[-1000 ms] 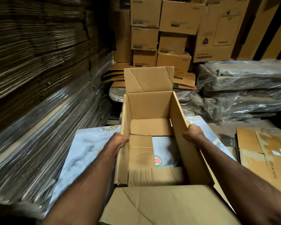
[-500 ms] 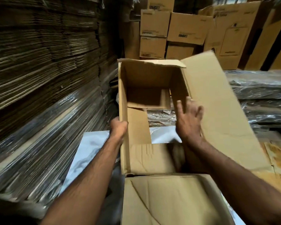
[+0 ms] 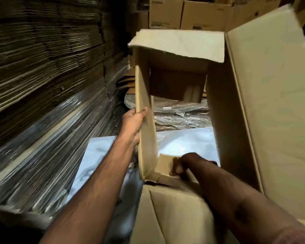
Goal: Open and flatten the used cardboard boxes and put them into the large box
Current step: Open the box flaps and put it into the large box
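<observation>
A brown cardboard box [image 3: 236, 106] is held up in front of me with both ends open, so I look straight through it. My left hand [image 3: 132, 122] grips the edge of its left wall, thumb on the inner side. My right hand [image 3: 185, 164] reaches inside the box and curls its fingers round a small bottom flap [image 3: 165, 163] at the near edge. A far flap [image 3: 180, 44] sticks out at the top, and a wide side panel [image 3: 275, 103] spreads to the right. The near flap [image 3: 173, 215] hangs toward me. No large box can be told apart.
Tall stacks of flattened cardboard [image 3: 42, 50], partly wrapped in plastic film, wall in the left side. A pale marbled sheet [image 3: 102, 155] lies under the box. Wrapped bundles [image 3: 180, 111] show through the box. Closed cartons [image 3: 165, 13] are stacked at the back.
The box has been lifted and tilted up. Its bottom flaps have opened, so I see through it. My right hand went from the right wall down inside to the near bottom flap.
</observation>
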Available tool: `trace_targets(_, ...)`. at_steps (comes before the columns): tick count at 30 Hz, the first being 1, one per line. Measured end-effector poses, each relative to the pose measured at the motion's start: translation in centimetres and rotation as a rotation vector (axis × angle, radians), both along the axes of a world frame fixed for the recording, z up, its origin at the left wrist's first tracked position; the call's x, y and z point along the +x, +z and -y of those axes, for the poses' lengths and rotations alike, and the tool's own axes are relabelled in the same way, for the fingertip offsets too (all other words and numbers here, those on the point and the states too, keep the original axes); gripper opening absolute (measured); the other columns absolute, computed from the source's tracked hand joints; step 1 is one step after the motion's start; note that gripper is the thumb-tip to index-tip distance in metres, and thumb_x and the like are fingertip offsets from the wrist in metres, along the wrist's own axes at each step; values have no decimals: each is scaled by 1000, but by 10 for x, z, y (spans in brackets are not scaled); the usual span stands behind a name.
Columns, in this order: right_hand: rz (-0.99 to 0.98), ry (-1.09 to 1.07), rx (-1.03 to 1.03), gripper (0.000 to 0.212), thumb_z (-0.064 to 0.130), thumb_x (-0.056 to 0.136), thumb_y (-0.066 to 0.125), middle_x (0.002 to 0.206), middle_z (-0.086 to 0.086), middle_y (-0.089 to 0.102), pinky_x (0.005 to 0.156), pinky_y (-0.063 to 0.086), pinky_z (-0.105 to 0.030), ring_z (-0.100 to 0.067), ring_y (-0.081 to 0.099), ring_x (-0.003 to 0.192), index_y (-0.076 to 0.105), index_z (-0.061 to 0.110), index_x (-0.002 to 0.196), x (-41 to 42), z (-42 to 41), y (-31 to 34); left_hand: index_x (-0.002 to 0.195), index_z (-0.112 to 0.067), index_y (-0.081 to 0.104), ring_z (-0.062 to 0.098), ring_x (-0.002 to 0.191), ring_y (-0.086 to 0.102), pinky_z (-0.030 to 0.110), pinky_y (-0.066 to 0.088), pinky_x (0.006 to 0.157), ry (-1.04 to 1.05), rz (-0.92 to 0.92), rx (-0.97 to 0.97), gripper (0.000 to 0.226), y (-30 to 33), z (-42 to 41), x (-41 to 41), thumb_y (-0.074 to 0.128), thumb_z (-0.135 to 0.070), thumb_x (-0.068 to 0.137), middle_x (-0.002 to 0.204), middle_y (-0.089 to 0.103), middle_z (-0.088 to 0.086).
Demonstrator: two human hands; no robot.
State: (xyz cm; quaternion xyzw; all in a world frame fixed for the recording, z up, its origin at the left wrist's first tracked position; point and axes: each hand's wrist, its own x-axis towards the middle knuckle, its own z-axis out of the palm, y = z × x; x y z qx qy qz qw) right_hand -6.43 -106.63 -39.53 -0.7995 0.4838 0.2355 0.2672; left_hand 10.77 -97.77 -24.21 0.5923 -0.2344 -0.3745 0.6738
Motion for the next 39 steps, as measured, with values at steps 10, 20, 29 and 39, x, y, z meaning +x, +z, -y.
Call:
trace_targets(10,239,113,-765,77,44,95,56,164,-17,5,117,25,-52,-36,16,149,16,22,158,-9,68,86,102,-15,72,35,101,68,53,55,90,38,30,19,21,17,5,-17,76,-24,84,101,73,13)
trace_targets(20,82,33,-782,84,48,94,54,166,-8,-8,119,8,-58,-34,-7,151,4,27,158,-26,162,133,111,-14,71,32,96,71,52,57,87,-72,-8,-20,27,37,-8,-23,73,-29,88,99,75,11)
trace_targets(29,52,45,-625,90,53,93,58,166,-12,-4,122,10,-48,-40,-3,150,5,21,159,-27,200,146,97,-11,70,32,87,69,48,59,80,0,-38,32,15,52,4,-41,72,-23,90,95,73,15)
trace_targets(39,28,-23,-636,84,57,91,57,166,-4,-6,118,10,-61,-39,-6,151,13,29,157,-41,211,118,104,-9,70,33,87,71,49,58,83,-70,-108,79,19,42,0,-38,69,-23,91,96,74,18)
